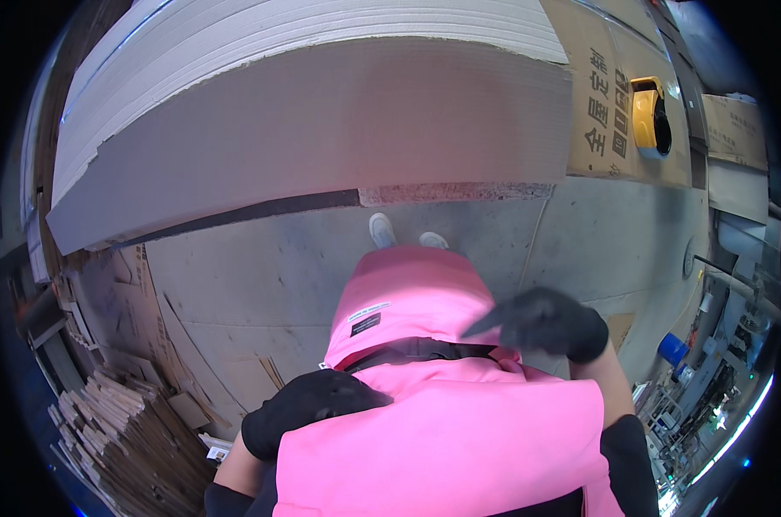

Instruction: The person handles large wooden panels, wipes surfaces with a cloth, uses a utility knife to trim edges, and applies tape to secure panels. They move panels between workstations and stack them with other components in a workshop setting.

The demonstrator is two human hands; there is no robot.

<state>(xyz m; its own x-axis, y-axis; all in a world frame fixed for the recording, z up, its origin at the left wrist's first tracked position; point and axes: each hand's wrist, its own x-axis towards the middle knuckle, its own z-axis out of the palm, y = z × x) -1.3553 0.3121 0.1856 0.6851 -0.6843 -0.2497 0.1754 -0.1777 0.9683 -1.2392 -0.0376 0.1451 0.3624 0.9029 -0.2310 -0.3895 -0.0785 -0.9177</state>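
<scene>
A pink garment covers my front, with a black strap across it and a lower pink part bearing a small dark label. My left hand, in a black glove, lies against the garment at the left of the strap. The pink cloth and the hand's own back hide its fingertips. My right hand, also in a black glove, is over the right side of the strap, blurred by motion. One finger stretches out toward the strap, and I see nothing held in this hand.
Ahead is a stack of white boards with a grey front panel. On the brown cardboard at the right sits a yellow tape dispenser. Cardboard strips are piled at lower left. Machinery and a blue container stand right.
</scene>
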